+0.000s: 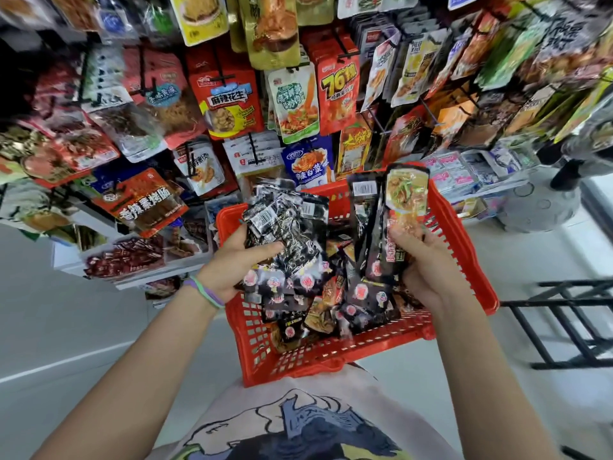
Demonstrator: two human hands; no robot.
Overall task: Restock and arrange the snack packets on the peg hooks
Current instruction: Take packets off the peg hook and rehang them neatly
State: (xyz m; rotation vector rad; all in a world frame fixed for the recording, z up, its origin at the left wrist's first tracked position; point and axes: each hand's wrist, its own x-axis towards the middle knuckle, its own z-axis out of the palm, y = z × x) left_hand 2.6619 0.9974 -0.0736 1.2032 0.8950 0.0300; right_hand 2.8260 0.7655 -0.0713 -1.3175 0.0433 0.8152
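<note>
Step in hand, by judgement: sorting stock before hanging. Left hand (232, 260) grips a fanned bundle of black packets (282, 224); right hand (421, 260) pinches upright black packets (391, 207); beneath both, the red basket (331, 356) holds more; beyond them, the peg hooks (252, 146) hang full. Next: align the packets' hang-holes and pick a matching hook.
</note>
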